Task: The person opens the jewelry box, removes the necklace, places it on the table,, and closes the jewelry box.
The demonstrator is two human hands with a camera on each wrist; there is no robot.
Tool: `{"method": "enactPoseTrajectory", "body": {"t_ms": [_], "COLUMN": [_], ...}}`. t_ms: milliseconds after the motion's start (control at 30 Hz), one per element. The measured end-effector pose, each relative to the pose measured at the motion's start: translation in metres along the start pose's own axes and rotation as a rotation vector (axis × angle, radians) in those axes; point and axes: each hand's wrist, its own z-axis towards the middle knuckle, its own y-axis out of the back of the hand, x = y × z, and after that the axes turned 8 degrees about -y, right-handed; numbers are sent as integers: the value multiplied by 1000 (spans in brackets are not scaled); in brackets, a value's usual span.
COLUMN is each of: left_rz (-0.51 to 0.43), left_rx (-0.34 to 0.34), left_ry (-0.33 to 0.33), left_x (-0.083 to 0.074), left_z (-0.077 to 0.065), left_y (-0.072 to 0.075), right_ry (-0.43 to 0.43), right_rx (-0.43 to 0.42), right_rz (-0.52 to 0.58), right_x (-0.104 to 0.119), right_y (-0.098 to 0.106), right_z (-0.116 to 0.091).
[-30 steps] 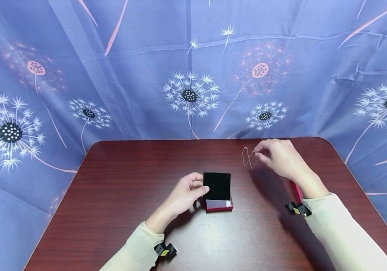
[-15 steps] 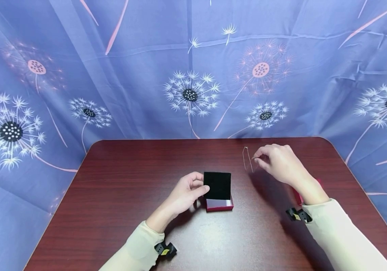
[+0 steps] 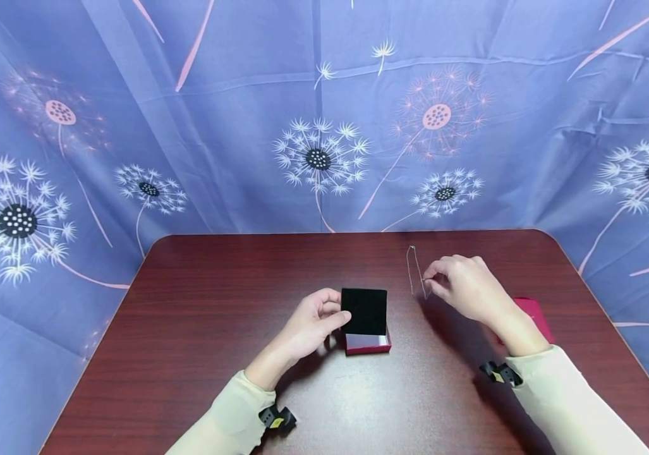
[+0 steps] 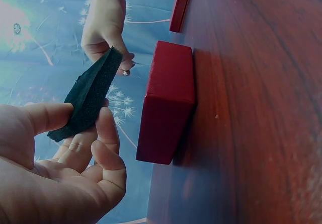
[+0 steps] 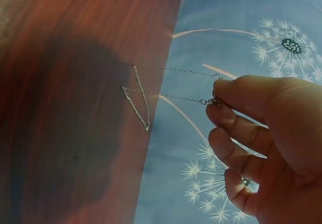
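In the head view, my left hand (image 3: 309, 325) pinches a black square foam pad (image 3: 364, 311) between thumb and fingers. The pad is tilted up over an open red box (image 3: 368, 349) with a white inside; the left wrist view shows this pad (image 4: 90, 95) apart from the box (image 4: 168, 100). To the right, my right hand (image 3: 469, 287) pinches the clasp end of a thin silver necklace (image 3: 408, 268). In the right wrist view two strands of the necklace (image 5: 176, 69) run from the fingertips down to the table, where the far part lies in a narrow V.
A red box lid (image 3: 534, 316) lies on the table right of my right forearm, partly covered by it. The dark red wooden table (image 3: 216, 284) meets a blue dandelion-print curtain (image 3: 233, 126) at its back edge.
My right hand has moved nearer to me, drawing the held end of the necklace along. More of the red lid shows beside the wrist. The left hand and pad stay still.
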Motion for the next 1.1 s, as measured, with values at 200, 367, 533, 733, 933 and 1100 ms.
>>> {"method": "enactPoseTrajectory", "body": {"t_ms": [200, 367, 533, 733, 933, 1100], "left_rz": [3, 2, 2, 0, 3, -1], "left_rx": [0, 1, 3, 4, 2, -1], "left_ry": [-3, -4, -2, -2, -7, -8], "left_x": [1, 2, 2, 1, -1, -2], "left_z": [0, 1, 1, 1, 0, -1], "left_y": [0, 0, 1, 1, 1, 1], "right_ry": [-4, -8, -13, 34, 59, 42], "right_rx": [24, 42, 68, 62, 61, 98], "right_rz": [-2, -12, -14, -14, -16, -33], "right_x": [2, 2, 3, 4, 4, 5], "right_y": [-3, -6, -9, -13, -20, -24], "right_z": [-5, -10, -13, -19, -24, -28]}}
